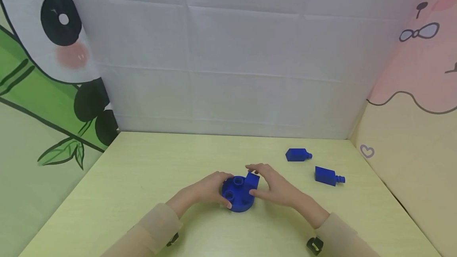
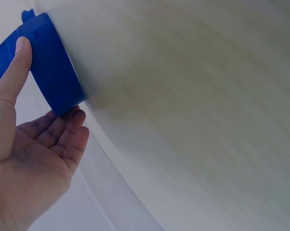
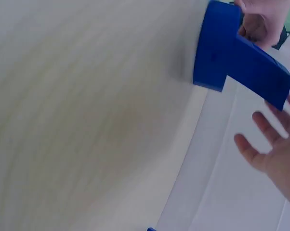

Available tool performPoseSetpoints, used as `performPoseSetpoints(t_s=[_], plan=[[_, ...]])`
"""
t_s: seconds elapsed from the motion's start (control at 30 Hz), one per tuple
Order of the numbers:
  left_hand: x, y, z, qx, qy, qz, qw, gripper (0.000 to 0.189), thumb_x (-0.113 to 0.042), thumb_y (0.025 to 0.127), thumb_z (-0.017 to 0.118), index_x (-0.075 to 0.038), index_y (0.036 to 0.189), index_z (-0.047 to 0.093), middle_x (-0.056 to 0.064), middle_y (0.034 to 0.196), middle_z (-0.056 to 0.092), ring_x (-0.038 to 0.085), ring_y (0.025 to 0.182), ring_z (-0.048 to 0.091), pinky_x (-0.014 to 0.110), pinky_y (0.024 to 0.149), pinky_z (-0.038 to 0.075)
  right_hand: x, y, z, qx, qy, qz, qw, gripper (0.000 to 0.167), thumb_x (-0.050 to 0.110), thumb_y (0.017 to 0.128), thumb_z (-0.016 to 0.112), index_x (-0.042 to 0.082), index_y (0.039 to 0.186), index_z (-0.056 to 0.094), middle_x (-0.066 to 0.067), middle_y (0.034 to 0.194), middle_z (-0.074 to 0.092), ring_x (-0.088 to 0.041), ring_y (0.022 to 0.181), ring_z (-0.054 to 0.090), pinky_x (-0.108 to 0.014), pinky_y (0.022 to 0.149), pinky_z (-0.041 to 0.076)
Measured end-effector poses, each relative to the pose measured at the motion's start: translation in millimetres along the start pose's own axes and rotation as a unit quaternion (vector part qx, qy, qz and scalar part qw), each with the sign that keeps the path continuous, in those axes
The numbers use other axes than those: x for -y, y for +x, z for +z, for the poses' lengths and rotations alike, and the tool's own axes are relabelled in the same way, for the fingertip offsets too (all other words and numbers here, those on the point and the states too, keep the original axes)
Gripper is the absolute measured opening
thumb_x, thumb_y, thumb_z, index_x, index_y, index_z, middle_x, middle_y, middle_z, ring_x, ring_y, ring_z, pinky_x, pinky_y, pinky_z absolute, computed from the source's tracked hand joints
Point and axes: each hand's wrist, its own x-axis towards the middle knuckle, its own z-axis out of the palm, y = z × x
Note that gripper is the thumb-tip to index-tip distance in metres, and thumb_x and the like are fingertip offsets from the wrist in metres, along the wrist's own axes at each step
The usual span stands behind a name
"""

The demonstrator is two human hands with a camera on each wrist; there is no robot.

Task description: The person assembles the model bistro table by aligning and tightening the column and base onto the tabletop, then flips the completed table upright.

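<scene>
A round blue base with raised ring sockets sits on the table in the head view. My left hand grips its left side, the thumb on the side wall and the other fingers around the far edge. From the right part of the base a blue block rises at a tilt; its lower end is hidden. My right hand is around this block with fingers spread loosely. In the right wrist view its fingertips lie close to the outer end of the block.
Two more blue blocks, each with a narrow ridged peg, lie on the table to the right: one farther back, one nearer the right edge. A white cloth wall stands behind the table, with printed panels at both sides.
</scene>
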Motion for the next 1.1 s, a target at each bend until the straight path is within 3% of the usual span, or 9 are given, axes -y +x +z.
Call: performPoseSetpoints(t_s=[0.2,0.5,0.8,1.1], plan=[[0.6,0.7,-0.3,0.003,-0.002,-0.006,1.0,0.089,-0.044,0.066,0.083,-0.002,0.135,0.046,0.011,0.131,0.054,0.025,0.119,0.051,0.041,0.1,0.042,-10.0,-1.3,-11.1,0.035,-0.021,-0.124,0.9914,0.055,0.012,0.089,0.06,0.018,0.141,0.042,0.005,0.142,0.046,-0.017,0.129,0.041,-0.043,0.103,0.039],[2.0,0.5,-0.4,0.0,-0.002,0.0,1.0,0.089,-0.044,0.066,0.083,-0.001,0.134,0.046,0.012,0.131,0.055,0.026,0.119,0.051,0.042,0.099,0.043,-12.5,8.0,-15.2,0.035,-0.054,-0.204,0.9768,0.048,0.0,0.087,0.056,0.01,0.134,0.051,-0.003,0.136,0.053,-0.022,0.125,0.046,-0.043,0.101,0.04],[0.8,0.4,0.0,0.001,-0.007,-0.005,1.0,0.089,-0.044,0.066,0.083,-0.002,0.135,0.046,0.011,0.131,0.054,0.026,0.12,0.05,0.042,0.1,0.042,-10.8,-0.6,-13.5,0.004,-0.077,-0.133,0.9881,0.034,0.02,0.088,0.066,0.016,0.121,0.06,0.005,0.122,0.058,-0.015,0.116,0.05,-0.039,0.096,0.044],[-1.1,-1.4,-1.0,-0.001,-0.006,-0.002,1.0,0.088,-0.043,0.067,0.083,-0.002,0.135,0.046,0.011,0.131,0.054,0.026,0.12,0.05,0.042,0.1,0.042,-2.8,-6.6,-7.6,-0.034,-0.09,-0.091,0.9912,0.04,0.039,0.083,0.071,0.016,0.115,0.063,0.01,0.102,0.059,-0.01,0.097,0.054,-0.031,0.085,0.048]])
